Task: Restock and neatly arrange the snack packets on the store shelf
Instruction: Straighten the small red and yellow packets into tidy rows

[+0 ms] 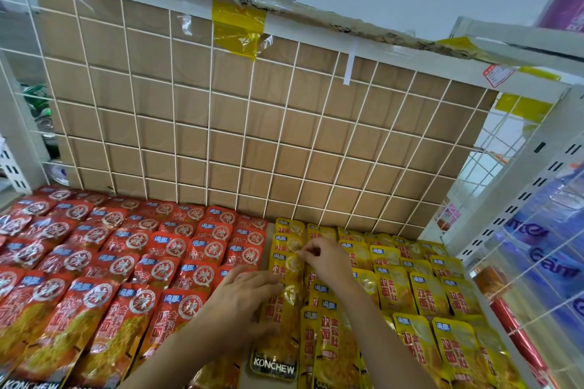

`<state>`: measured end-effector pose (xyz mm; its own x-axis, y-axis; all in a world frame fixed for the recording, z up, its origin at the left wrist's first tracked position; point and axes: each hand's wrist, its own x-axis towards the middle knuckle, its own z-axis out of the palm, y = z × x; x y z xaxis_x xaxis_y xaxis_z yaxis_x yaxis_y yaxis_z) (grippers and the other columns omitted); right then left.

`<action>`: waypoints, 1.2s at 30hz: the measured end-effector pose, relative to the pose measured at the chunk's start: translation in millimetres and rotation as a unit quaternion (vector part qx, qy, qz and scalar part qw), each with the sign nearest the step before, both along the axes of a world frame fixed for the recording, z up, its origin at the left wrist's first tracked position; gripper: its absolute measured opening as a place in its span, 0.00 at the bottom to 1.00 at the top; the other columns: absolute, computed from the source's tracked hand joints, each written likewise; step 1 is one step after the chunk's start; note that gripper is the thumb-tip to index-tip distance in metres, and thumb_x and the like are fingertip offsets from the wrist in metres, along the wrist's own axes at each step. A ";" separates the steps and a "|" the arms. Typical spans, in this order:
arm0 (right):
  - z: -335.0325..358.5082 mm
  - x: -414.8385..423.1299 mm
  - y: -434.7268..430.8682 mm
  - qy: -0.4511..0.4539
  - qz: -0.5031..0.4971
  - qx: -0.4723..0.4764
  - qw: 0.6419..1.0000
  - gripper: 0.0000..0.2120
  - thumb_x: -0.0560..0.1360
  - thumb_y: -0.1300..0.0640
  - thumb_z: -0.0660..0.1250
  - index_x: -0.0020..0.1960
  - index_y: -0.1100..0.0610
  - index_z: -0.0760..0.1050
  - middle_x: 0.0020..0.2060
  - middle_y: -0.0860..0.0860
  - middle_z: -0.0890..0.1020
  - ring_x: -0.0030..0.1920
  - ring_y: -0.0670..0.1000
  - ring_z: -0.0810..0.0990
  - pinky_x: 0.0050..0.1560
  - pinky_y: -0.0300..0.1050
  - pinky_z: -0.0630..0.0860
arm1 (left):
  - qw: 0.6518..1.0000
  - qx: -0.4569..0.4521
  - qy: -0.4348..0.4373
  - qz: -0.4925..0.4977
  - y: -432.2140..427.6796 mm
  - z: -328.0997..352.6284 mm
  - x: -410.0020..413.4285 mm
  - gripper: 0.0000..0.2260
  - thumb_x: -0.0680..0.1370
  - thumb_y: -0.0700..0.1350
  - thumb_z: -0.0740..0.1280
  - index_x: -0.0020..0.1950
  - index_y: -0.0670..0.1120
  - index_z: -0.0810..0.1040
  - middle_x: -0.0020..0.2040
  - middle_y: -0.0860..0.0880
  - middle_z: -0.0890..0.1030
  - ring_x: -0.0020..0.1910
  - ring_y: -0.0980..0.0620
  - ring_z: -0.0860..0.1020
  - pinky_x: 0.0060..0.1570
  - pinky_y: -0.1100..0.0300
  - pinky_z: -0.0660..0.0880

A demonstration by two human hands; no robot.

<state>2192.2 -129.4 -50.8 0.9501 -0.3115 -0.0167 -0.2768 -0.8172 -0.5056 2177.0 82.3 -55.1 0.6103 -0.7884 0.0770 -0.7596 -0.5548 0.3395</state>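
Now the left grip point(245, 297) lies flat, fingers straight, on a front yellow packet point(281, 322). The right grip point(320, 257) pinches a rear yellow packet point(292, 245) on the shelf point(505, 193), beside the red packets point(126, 246).

Left of left hand point(241, 300): red packets point(126, 249), white circled glyphs. Under right hand point(325, 259): yellow packets point(395, 287), red lettering. Beyond both: brown cardboard point(227, 117), white wire grid point(209, 129).

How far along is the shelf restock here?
Done: the red packets fill the left side in neat overlapping rows, and most yellow packets on the right are lined up. In hand: the left hand rests on the leftmost yellow column while the right hand pinches a packet farther back in it. Left: straightening that column; its front packet looks out of line with its neighbours.
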 end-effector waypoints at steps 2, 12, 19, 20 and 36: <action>-1.2 -0.4 -0.1 -0.003 0.001 0.000 1.000 0.09 0.74 0.48 0.66 0.48 0.52 0.79 0.46 0.46 0.79 0.45 0.44 0.73 0.42 0.39 0.66 | 0.999 0.027 -0.020 -0.024 4.8 -6.1 -1.9 0.32 0.70 0.73 0.50 0.65 0.57 0.72 0.67 0.60 0.72 0.66 0.61 0.68 0.73 0.51 0.54; -3.7 0.2 -0.9 -0.007 -0.001 0.004 1.000 0.08 0.75 0.48 0.66 0.47 0.51 0.80 0.48 0.46 0.81 0.46 0.44 0.74 0.42 0.39 0.66 | 0.993 0.116 -0.034 -0.008 2.9 -13.6 -6.8 0.36 0.66 0.73 0.50 0.66 0.54 0.68 0.63 0.58 0.76 0.61 0.60 0.75 0.64 0.51 0.57; -4.6 0.9 -0.9 -0.005 0.002 0.003 1.000 0.08 0.75 0.48 0.66 0.47 0.51 0.80 0.47 0.46 0.81 0.48 0.46 0.77 0.43 0.39 0.68 | 0.988 0.083 -0.114 -0.066 -2.6 -15.3 -15.7 0.23 0.75 0.65 0.51 0.67 0.58 0.66 0.65 0.58 0.74 0.64 0.60 0.72 0.64 0.51 0.70; -5.0 1.0 -1.0 -0.004 0.002 0.004 1.000 0.08 0.75 0.48 0.66 0.47 0.51 0.80 0.47 0.46 0.81 0.48 0.46 0.77 0.43 0.39 0.68 | 0.987 0.089 -0.111 -0.071 -3.0 -16.0 -16.5 0.24 0.77 0.66 0.48 0.67 0.58 0.66 0.66 0.58 0.74 0.65 0.60 0.71 0.64 0.53 0.70; -7.4 1.7 -3.0 -0.014 0.011 0.004 1.000 0.08 0.74 0.48 0.67 0.46 0.52 0.80 0.46 0.46 0.81 0.44 0.43 0.74 0.45 0.41 0.71 | 0.987 0.063 -0.149 -0.015 -19.7 -25.2 -16.9 0.31 0.80 0.61 0.36 0.66 0.52 0.73 0.63 0.50 0.78 0.62 0.55 0.75 0.56 0.55 0.74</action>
